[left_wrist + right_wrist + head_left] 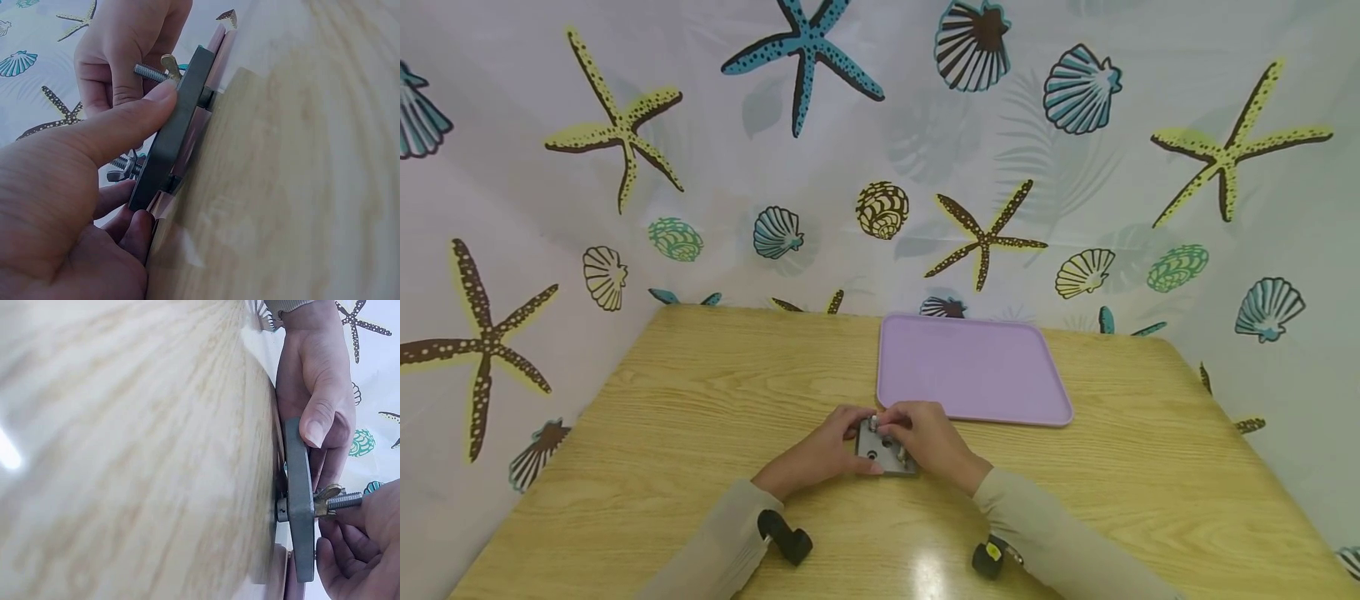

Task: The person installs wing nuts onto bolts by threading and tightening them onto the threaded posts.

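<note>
A grey metal plate with holes stands slightly above the wooden table, bolts passing through it. My left hand grips its left side, thumb on the near edge and fingers beneath in the left wrist view. At the plate's far left corner, a silver wing nut sits on a threaded bolt. My right hand reaches across the plate and pinches around that corner's wing nut; its fingertips are partly hidden. A brass wing nut is on another bolt at the plate's right, below the right hand.
A purple tray lies behind the plate, toward the back of the wooden table. Cloth printed with starfish and shells hangs around the table's back and sides.
</note>
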`<state>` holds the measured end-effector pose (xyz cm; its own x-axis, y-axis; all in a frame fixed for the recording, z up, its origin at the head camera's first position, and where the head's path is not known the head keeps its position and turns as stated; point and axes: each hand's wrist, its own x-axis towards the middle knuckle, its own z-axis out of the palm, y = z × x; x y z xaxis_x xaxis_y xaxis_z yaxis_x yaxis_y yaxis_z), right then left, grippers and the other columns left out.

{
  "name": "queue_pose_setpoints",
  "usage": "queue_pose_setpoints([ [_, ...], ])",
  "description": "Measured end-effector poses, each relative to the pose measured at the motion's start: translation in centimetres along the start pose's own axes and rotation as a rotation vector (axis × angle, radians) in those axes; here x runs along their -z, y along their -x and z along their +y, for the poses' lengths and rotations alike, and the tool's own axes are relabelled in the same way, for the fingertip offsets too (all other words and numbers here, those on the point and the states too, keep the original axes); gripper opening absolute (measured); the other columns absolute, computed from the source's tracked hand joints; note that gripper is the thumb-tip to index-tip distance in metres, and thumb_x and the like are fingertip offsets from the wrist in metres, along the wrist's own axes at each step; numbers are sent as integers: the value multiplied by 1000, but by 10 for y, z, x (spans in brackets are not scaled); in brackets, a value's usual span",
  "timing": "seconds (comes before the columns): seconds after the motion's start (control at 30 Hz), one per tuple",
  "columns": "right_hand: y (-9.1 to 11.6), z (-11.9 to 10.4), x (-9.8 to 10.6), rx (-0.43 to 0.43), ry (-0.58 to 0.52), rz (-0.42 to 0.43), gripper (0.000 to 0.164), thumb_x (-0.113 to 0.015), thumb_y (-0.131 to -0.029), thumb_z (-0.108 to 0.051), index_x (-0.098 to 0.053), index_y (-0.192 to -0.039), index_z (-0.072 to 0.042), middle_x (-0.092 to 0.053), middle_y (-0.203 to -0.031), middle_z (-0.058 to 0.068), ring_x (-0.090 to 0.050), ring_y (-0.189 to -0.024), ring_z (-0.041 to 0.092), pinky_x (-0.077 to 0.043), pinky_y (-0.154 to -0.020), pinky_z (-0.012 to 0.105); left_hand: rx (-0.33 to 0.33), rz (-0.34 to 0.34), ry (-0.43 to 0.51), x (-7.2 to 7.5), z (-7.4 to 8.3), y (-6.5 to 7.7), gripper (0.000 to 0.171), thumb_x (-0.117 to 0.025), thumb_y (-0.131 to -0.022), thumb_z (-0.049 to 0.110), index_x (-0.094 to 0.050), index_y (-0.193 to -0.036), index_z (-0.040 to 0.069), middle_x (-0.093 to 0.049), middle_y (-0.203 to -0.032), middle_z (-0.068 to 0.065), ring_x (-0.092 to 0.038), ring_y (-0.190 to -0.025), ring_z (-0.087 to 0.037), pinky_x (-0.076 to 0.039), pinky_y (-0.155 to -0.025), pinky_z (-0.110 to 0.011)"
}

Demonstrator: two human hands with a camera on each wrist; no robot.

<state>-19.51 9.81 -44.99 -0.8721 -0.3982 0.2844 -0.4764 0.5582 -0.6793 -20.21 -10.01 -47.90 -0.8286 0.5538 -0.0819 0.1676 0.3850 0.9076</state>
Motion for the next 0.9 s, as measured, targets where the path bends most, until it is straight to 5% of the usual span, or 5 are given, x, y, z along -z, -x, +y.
queue_pose_setpoints([
  [0.37,-4,-3,-5,-24,4,-12,25,-71,-82,-14,-65,-103,-3,-67,-86,1,-62,-75,7,-51,-65,21,-45,-20,16,0,2,0,81,-78,-75,35,-35,-141,15,-30,-138,-4,-35,-125,-20,-32,-104,-35],
  [0.9,-4,1,0,16,17,17,13,-67,-85,-6,-71,-97,-4,-69,-93,3,-62,-87,11,-51,-75,26,-28,-16,34,0,2,0,75,-79,-74,35,-40,-137,19,-31,-137,-4,-36,-125,-21,-30,-106,-36],
])
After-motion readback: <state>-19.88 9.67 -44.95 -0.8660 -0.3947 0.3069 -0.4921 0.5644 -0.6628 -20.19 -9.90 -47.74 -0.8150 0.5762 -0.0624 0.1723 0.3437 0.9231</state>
